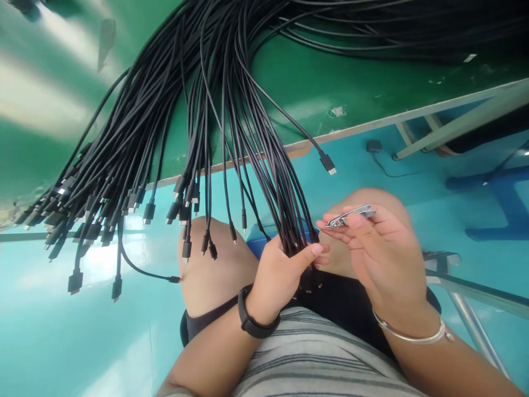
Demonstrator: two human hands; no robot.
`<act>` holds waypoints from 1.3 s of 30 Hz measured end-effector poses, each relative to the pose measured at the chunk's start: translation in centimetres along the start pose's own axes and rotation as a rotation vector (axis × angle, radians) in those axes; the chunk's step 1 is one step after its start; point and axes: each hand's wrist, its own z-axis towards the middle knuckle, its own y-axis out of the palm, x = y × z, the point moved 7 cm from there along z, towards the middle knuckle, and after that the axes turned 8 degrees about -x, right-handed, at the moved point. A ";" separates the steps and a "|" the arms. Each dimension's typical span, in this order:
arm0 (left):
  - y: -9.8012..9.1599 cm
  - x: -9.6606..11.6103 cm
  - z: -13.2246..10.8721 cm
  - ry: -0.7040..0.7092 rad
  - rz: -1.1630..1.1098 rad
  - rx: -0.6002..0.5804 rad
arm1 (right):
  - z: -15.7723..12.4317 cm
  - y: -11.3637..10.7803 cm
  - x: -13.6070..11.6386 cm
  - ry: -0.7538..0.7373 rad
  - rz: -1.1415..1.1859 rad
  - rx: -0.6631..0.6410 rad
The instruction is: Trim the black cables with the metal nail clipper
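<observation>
My left hand (281, 275) grips a thick bundle of black cables (223, 110) near their ends. The cables fan out across the table, and many hang down with black USB-C style plugs (149, 212) dangling loose. One single plug (327, 163) sticks out to the right of the bundle. My right hand (382, 259) pinches a small metal nail clipper (350, 216) between thumb and fingers, just right of the bundle. A black wristband circles my left wrist, and a thin silver bangle circles my right.
A green work table (314, 82) with a pale edge runs behind the cables, and more coiled cable lies at its far side. Below lies a glossy teal floor (413, 171). My bare knees and striped shirt fill the foreground. A metal frame (467, 292) stands at right.
</observation>
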 end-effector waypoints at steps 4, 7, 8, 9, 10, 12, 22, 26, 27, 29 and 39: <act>-0.4 -0.3 -1.0 0.042 -0.027 -0.003 | -0.6 0.4 -0.8 -0.040 0.054 -0.099; -0.2 0.0 -1.9 0.026 -0.040 -0.063 | -1.3 1.5 -1.2 -0.067 0.092 -0.260; -0.3 0.3 -2.1 0.010 -0.020 -0.078 | -1.5 1.8 -1.3 -0.071 0.103 -0.304; -0.3 0.5 -2.4 -0.010 0.009 -0.091 | -1.7 2.0 -1.3 -0.069 0.105 -0.330; -0.4 0.7 -2.5 -0.031 0.039 -0.107 | -1.8 2.1 -1.2 -0.060 0.096 -0.336; -0.4 0.7 -2.6 -0.079 0.055 -0.158 | -1.8 1.9 -1.0 -0.038 0.055 -0.306; 0.7 -0.4 -2.4 -0.116 -0.161 -0.276 | -2.2 2.5 -0.8 0.107 -0.031 -0.425; 1.0 0.0 -2.4 -0.073 -0.175 -0.340 | -2.1 3.7 -0.1 0.285 0.035 -0.567; 1.1 0.1 -2.4 -0.060 -0.186 -0.365 | -2.0 3.8 0.0 0.314 0.038 -0.584; 1.4 0.2 -2.3 -0.042 -0.220 -0.415 | -1.7 3.7 0.0 0.349 0.040 -0.596; 2.3 -0.2 -1.5 -0.016 -0.279 -0.413 | 0.0 3.5 -1.7 0.209 0.068 -0.283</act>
